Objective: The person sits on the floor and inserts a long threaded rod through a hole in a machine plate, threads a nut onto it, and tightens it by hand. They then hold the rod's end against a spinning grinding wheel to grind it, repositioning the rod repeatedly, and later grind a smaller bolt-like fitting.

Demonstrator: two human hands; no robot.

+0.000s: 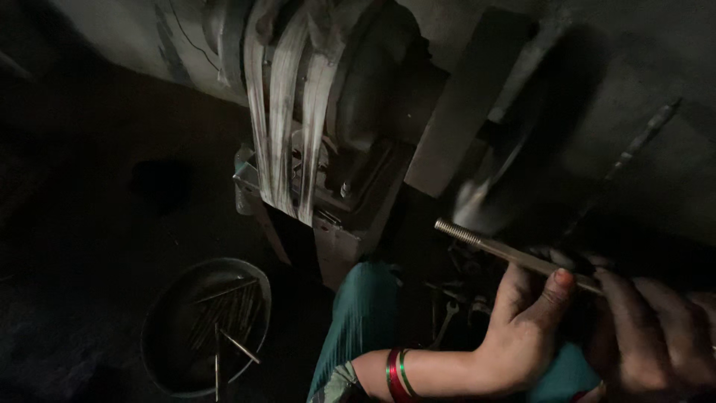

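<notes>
Both hands' fingers clenched around a threaded metal rod: left hand, right hand.

My left hand wears red and green bangles at the wrist, above teal cloth with fine stripes. The rod I hold is dull silver-grey. On the far machine, the belts are pale grey, streaked. The near-left bowl is dark grey, its thin rods brownish.

Belt machine blocks ahead; open floor left above pan.
</notes>
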